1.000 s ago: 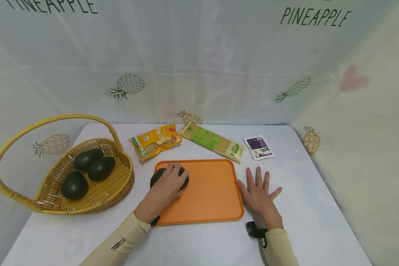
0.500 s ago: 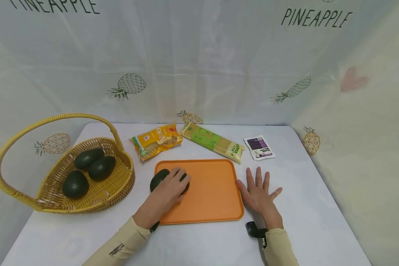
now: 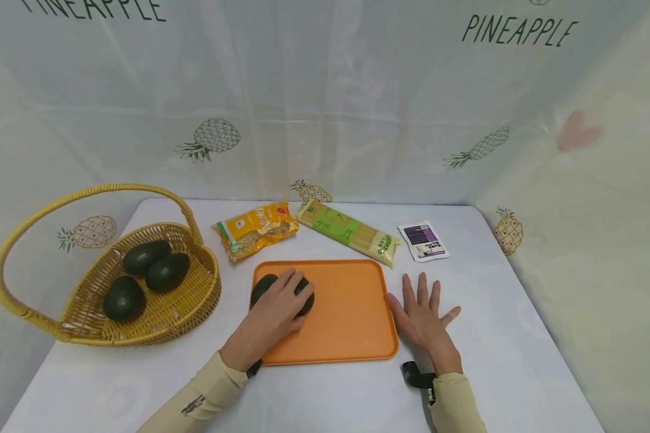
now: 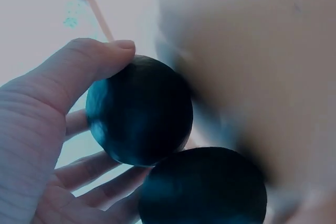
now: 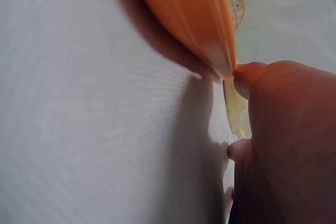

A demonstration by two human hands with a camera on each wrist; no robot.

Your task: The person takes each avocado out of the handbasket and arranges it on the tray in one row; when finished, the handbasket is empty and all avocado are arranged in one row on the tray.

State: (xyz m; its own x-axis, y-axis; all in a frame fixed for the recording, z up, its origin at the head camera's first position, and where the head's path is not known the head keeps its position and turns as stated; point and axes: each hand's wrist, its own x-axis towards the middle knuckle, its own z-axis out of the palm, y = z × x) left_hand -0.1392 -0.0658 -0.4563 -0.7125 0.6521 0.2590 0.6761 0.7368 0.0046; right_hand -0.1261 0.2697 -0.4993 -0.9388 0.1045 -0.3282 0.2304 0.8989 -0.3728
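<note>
Two dark green avocados sit at the left side of an orange tray [image 3: 346, 313]. My left hand [image 3: 271, 314] lies over them from the front, its fingers and thumb curled round the right avocado [image 3: 306, 300]. In the left wrist view the thumb presses on this avocado [image 4: 139, 111], and the other avocado [image 4: 205, 190] touches it, close against the fingers. The head view has that left avocado [image 3: 261, 287] partly hidden behind the hand. My right hand [image 3: 424, 319] rests on the table with spread fingers, its thumb touching the tray's right edge [image 5: 223, 51].
A yellow wicker basket [image 3: 195, 313] with a tall handle holds several avocados [image 3: 124, 299] at the left. Behind the tray lie an orange food packet [image 3: 257, 228], a long green-labelled noodle packet [image 3: 346, 231] and a white-and-purple sachet [image 3: 424, 242]. A pineapple-print curtain hangs behind.
My left hand has shifted slightly to the right, and the two avocados have moved a little further onto the tray with it. The right hand has stayed in place.
</note>
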